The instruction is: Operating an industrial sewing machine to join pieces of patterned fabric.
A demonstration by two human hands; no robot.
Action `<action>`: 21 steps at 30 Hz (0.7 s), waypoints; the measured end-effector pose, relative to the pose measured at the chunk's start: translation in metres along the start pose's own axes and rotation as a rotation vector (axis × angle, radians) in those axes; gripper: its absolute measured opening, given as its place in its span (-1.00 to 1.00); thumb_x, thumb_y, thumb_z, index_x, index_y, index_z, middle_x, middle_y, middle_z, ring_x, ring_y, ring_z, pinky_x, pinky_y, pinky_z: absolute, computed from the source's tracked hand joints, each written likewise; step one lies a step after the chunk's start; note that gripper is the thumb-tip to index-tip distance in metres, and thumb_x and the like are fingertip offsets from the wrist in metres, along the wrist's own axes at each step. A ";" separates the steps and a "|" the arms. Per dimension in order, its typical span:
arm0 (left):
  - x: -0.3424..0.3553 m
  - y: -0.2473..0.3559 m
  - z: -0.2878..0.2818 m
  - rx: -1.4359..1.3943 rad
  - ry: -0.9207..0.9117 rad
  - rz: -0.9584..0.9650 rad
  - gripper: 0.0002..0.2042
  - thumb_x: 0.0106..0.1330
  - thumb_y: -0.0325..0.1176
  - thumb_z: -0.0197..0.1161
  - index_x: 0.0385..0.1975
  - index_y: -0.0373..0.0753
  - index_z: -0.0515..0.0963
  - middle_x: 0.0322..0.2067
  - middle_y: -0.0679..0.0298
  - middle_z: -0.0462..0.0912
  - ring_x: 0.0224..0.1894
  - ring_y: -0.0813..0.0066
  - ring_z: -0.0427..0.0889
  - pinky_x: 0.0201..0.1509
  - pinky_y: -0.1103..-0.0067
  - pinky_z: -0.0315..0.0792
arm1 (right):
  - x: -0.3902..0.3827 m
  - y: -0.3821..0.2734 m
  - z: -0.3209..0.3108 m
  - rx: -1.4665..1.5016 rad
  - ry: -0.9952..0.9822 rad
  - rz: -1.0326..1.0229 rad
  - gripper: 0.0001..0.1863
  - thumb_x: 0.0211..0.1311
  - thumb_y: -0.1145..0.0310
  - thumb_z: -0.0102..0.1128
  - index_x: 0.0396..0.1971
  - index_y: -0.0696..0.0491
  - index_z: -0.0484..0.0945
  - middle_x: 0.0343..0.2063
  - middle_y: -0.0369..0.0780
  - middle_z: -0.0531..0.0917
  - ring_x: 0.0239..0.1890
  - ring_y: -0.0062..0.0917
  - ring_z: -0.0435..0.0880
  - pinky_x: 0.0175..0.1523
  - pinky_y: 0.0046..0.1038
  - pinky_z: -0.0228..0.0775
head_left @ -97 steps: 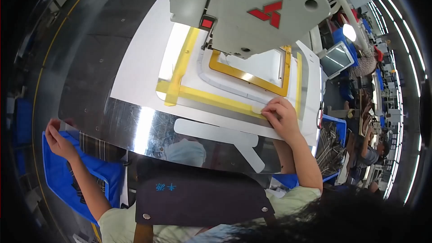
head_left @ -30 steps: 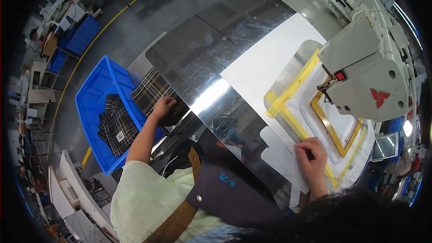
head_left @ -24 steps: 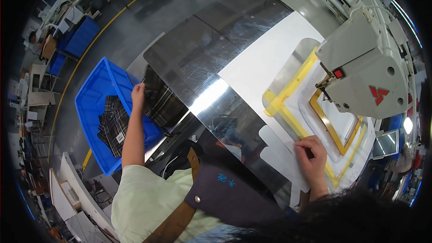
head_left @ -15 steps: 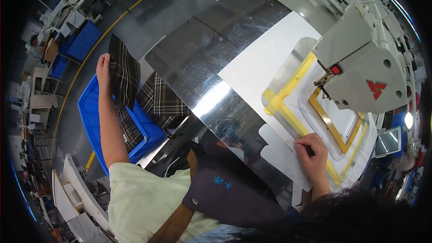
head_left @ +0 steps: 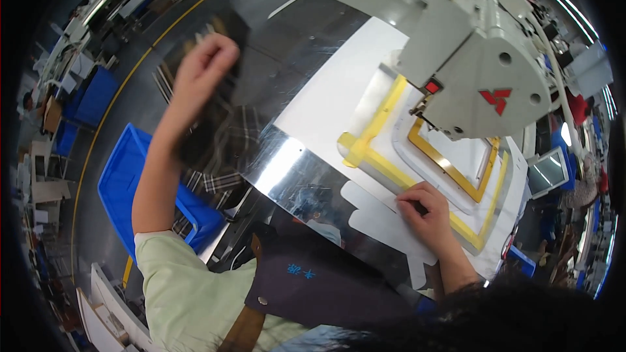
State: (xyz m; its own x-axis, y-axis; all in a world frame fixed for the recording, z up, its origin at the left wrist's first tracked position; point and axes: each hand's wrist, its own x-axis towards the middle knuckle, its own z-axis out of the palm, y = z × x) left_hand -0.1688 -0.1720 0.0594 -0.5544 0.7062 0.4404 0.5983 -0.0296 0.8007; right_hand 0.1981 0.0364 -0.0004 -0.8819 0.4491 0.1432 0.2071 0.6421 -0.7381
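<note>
Dark plaid fabric (head_left: 238, 130), blurred by motion, hangs from my raised left hand (head_left: 205, 68), whose fingers are closed on it at the left end of the polished metal table (head_left: 280, 189). My right hand (head_left: 424, 212) rests with curled fingers at the lower edge of a template marked with yellow tape (head_left: 391, 173); whatever its fingertips grip is hidden. On that template lies a gold-coloured frame (head_left: 443, 164), partly under the grey sewing machine head (head_left: 476, 45), with white sheets (head_left: 326, 78) around it.
A blue bin (head_left: 120, 176) with plaid pieces stands below my left arm. A screen (head_left: 546, 173) is at the right. Beyond a yellow floor line on the left are benches and blue bins (head_left: 98, 98). A white panel (head_left: 99, 293) stands at the lower left.
My left hand has lifted plaid fabric from beside the bin, swinging it up, then rightward over the table's left end. My right hand stays by the template. The view has shifted slightly.
</note>
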 end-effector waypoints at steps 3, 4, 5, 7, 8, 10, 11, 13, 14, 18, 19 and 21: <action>0.003 -0.003 0.088 0.022 -0.347 -0.041 -0.81 0.35 -0.28 0.10 -0.31 -0.30 0.48 -0.36 0.27 0.50 -0.29 0.50 0.48 -0.16 0.58 0.37 | -0.002 0.001 0.002 0.055 -0.029 -0.020 -0.92 0.03 0.49 0.28 -0.43 0.09 0.63 -0.45 -0.23 0.60 -0.42 -0.43 0.60 -0.33 -0.49 0.43; 0.000 -0.005 0.109 0.049 -0.451 -0.045 -0.81 0.33 -0.29 0.11 -0.32 -0.30 0.50 -0.35 0.20 0.52 -0.29 0.38 0.52 -0.16 0.52 0.39 | -0.003 0.001 0.002 0.047 -0.008 -0.016 -0.92 0.03 0.49 0.28 -0.43 0.09 0.63 -0.45 -0.23 0.60 -0.42 -0.43 0.60 -0.33 -0.49 0.43; -0.002 -0.004 0.123 0.125 -0.543 0.048 -0.81 0.33 -0.29 0.11 -0.33 -0.30 0.51 -0.35 0.17 0.51 -0.28 0.27 0.52 -0.16 0.47 0.40 | -0.003 0.001 0.002 0.050 -0.013 -0.034 -0.93 0.03 0.49 0.28 -0.43 0.09 0.63 -0.45 -0.23 0.60 -0.42 -0.42 0.59 -0.33 -0.48 0.43; -0.002 0.000 0.138 0.189 -0.627 0.148 -0.81 0.30 -0.26 0.14 -0.37 -0.27 0.52 -0.35 0.16 0.50 -0.25 0.14 0.51 -0.15 0.37 0.40 | -0.004 0.000 0.000 0.061 -0.019 -0.054 -0.93 0.05 0.49 0.27 -0.42 0.09 0.63 -0.45 -0.24 0.60 -0.41 -0.42 0.59 -0.33 -0.47 0.43; 0.003 -0.001 0.139 0.182 -0.639 0.166 -0.81 0.30 -0.26 0.14 -0.37 -0.27 0.52 -0.35 0.16 0.50 -0.25 0.14 0.51 -0.15 0.37 0.40 | -0.005 0.000 -0.001 0.054 0.000 -0.043 -0.93 0.05 0.49 0.27 -0.42 0.09 0.63 -0.45 -0.24 0.60 -0.41 -0.42 0.59 -0.33 -0.47 0.43; 0.011 -0.004 0.136 0.257 -0.566 0.225 -0.83 0.27 -0.30 0.17 -0.35 -0.29 0.51 -0.32 0.16 0.50 -0.20 0.18 0.51 -0.11 0.40 0.38 | -0.004 0.000 -0.003 0.077 -0.064 -0.016 -0.90 0.07 0.49 0.25 -0.37 0.08 0.62 -0.41 -0.24 0.60 -0.40 -0.41 0.59 -0.34 -0.48 0.43; 0.013 -0.008 0.139 0.358 -0.365 0.274 -0.81 0.22 -0.27 0.23 -0.32 -0.27 0.52 -0.29 0.18 0.51 -0.16 0.18 0.49 -0.07 0.40 0.38 | -0.003 -0.002 -0.005 0.073 -0.051 -0.008 -0.90 0.07 0.49 0.25 -0.37 0.08 0.62 -0.41 -0.24 0.60 -0.40 -0.41 0.59 -0.34 -0.48 0.43; 0.020 -0.020 0.143 0.570 -0.152 0.339 -0.69 0.10 -0.20 0.35 -0.29 -0.27 0.51 -0.27 0.19 0.52 -0.17 0.20 0.50 -0.09 0.41 0.38 | 0.003 -0.008 -0.010 0.070 -0.100 0.011 -0.82 0.07 0.49 0.25 -0.28 0.03 0.60 -0.33 -0.25 0.59 -0.34 -0.42 0.59 -0.27 -0.45 0.43; 0.023 -0.027 0.142 0.636 -0.130 0.358 -0.65 0.06 -0.18 0.39 -0.28 -0.27 0.50 -0.31 0.18 0.53 -0.22 0.21 0.52 -0.13 0.41 0.39 | 0.011 -0.008 -0.010 0.064 -0.087 0.017 -0.82 0.07 0.49 0.25 -0.28 0.03 0.60 -0.33 -0.25 0.59 -0.34 -0.42 0.59 -0.27 -0.45 0.43; 0.042 -0.024 0.141 0.416 -0.479 -0.023 -0.67 0.04 -0.19 0.43 -0.43 -0.29 0.47 -0.57 0.22 0.47 -0.52 0.32 0.46 -0.38 0.50 0.36 | 0.060 -0.014 -0.016 -0.714 -0.004 -0.589 -0.60 0.07 0.42 0.17 -0.02 -0.03 0.50 0.04 -0.30 0.51 0.08 -0.47 0.49 0.10 -0.33 0.37; 0.046 -0.029 0.139 0.310 -0.530 -0.027 -0.69 0.05 -0.24 0.42 -0.47 -0.30 0.45 -0.59 0.26 0.44 -0.53 0.41 0.41 -0.39 0.53 0.33 | 0.069 -0.013 -0.010 -0.776 -0.023 -0.657 -0.59 0.11 0.40 0.10 0.03 -0.04 0.47 0.10 -0.29 0.47 0.14 -0.46 0.45 0.17 -0.30 0.31; 0.054 -0.037 0.137 -0.008 -0.598 -0.079 -0.74 0.09 -0.35 0.40 -0.53 -0.29 0.40 -0.60 0.42 0.36 -0.50 0.67 0.29 -0.41 0.63 0.26 | 0.085 -0.005 0.007 -0.855 -0.034 -0.700 -0.57 0.15 0.37 0.04 0.07 -0.05 0.43 0.16 -0.28 0.42 0.19 -0.45 0.40 0.24 -0.27 0.25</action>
State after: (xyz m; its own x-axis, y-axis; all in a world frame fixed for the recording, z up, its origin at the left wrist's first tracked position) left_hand -0.1421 -0.0358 -0.0022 -0.1743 0.9817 0.0766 0.5632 0.0355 0.8255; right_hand 0.1189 0.0667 0.0106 -0.9270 -0.1898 0.3235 -0.1292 0.9713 0.1997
